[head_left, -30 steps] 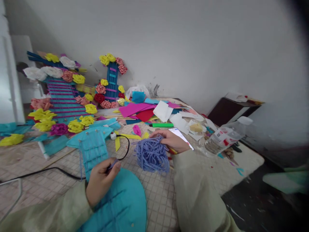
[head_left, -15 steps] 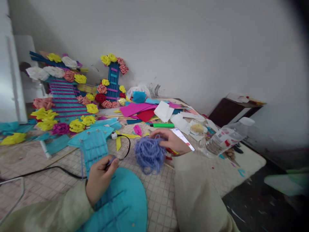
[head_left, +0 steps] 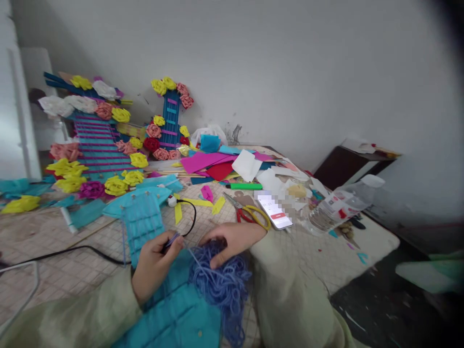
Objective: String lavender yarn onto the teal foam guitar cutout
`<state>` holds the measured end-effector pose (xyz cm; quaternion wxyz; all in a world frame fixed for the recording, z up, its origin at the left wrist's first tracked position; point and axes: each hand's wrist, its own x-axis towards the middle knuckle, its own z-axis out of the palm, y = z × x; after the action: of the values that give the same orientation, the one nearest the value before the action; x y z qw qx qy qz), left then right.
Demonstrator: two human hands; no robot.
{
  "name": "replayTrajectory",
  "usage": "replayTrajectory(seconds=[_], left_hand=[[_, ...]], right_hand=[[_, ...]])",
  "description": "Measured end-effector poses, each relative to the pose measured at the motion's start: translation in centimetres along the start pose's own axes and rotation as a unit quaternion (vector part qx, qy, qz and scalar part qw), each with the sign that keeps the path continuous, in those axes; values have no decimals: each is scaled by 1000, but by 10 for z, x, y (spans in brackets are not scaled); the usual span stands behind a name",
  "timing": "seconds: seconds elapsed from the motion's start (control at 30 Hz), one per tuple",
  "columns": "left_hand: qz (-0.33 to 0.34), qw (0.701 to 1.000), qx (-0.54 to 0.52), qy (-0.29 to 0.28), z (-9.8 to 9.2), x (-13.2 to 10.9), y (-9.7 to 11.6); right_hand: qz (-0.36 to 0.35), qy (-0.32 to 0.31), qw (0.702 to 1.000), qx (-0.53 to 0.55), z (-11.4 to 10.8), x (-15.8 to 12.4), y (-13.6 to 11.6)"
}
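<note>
My left hand [head_left: 154, 266] pinches a bit of purple yarn between thumb and fingers, over a turquoise shape [head_left: 181, 314] with a rounded body and a narrower upper part. Yarn strands run across this shape, and small pegs stand along its top end. My right hand [head_left: 234, 241] grips a loose tangle of bluish-purple yarn [head_left: 223, 285] from above, thumb toward me. The tangle overlaps the right edge of the turquoise shape and trails downward. One strand stretches from it toward my left hand.
Beyond my right hand lie red-and-yellow scissors [head_left: 253, 215] and a lit phone [head_left: 273, 210]. A green cutter [head_left: 245, 186], coloured paper [head_left: 203, 163] and a plastic bottle [head_left: 340, 205] are farther back. Flower-decorated pieces [head_left: 96, 145] lean at the wall; a black cable [head_left: 87, 250] crosses the left side.
My right hand has brought the yarn tangle closer and leftward, onto the edge of the turquoise shape. The scissors and more of the phone are uncovered. My left hand has barely shifted.
</note>
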<state>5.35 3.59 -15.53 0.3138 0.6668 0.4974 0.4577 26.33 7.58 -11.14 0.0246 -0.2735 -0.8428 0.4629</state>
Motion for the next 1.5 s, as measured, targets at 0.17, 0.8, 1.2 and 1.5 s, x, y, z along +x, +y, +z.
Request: replayTrajectory(seconds=[0.17, 0.8, 1.2, 1.5], left_hand=[[5, 1000, -2, 14, -2, -2, -1], [-4, 1000, 11, 13, -3, 2, 0], [-1, 1000, -8, -6, 2, 1, -4], [13, 1000, 1, -25, 2, -3, -4]], right_hand=[[0, 51, 998, -32, 6, 1, -1], [142, 529, 825, 137, -32, -37, 53], [148, 423, 891, -79, 3, -13, 18], [124, 540, 824, -119, 24, 39, 41]])
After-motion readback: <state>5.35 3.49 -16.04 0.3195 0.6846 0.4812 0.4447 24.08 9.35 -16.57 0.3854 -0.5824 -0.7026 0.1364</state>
